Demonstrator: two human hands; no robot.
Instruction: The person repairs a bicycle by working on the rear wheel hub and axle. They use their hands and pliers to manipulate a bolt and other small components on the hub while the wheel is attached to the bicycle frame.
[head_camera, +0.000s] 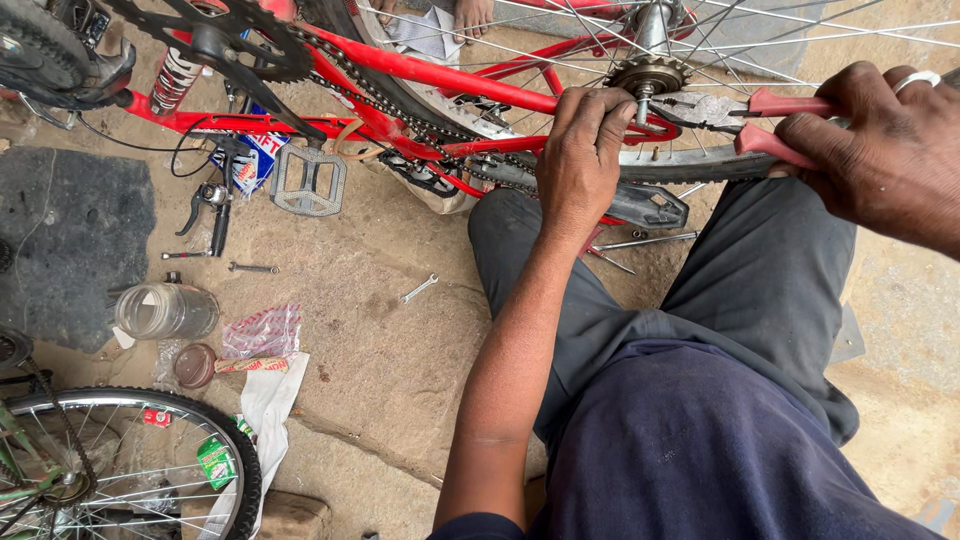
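Note:
A red bicycle frame (430, 75) lies across the top of the view with its rear wheel (700, 165) in front of me. My left hand (585, 150) grips the frame and chain next to the rear sprocket (650, 75). My right hand (885, 150) squeezes the red handles of a pair of pliers (775, 115). The plier jaws sit at the axle nut beside the sprocket. The chain (400, 110) runs from the sprocket to the black chainring (250, 35) at the top left.
On the dirt floor lie a grey pedal (308, 180), a small spanner (420, 288), a clear jar on its side (165, 310), a brown lid (194, 365) and plastic wrappers (262, 335). Another bicycle wheel (130, 460) fills the bottom left. Someone's bare foot (472, 15) shows at the top.

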